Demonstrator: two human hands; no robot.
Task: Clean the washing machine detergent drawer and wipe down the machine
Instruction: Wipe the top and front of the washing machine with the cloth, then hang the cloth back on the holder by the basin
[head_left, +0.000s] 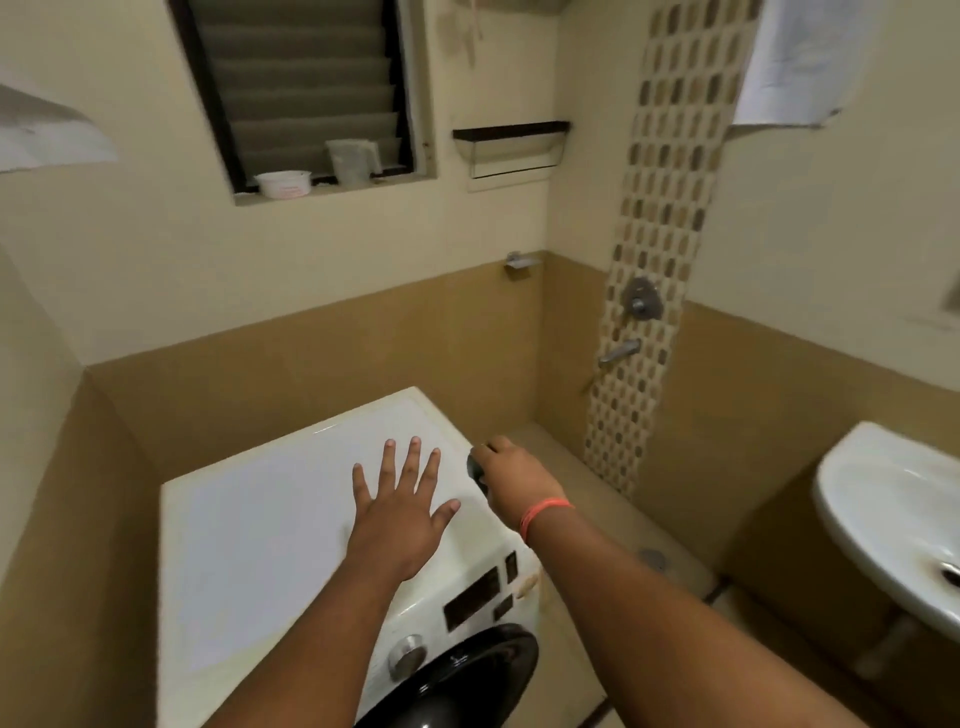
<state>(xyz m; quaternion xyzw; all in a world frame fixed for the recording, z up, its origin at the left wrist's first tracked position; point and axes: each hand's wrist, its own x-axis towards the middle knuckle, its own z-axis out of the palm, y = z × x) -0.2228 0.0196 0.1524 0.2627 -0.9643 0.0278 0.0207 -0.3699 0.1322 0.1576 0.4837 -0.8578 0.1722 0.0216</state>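
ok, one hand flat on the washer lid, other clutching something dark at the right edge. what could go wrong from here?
1. The right hand grips a small dark object right at the edge of the washing machine; if it slips, it probably drops to the floor.
2. The left hand lies spread on the glossy top; leaning weight there could let it slide.
3. The object is mostly hidden, so I can't tell whether it suits wiping.

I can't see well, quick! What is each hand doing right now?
Left hand: open, fingers spread flat on top of the washing machine.
Right hand: closed around a small dark thing; what it is cannot be told.
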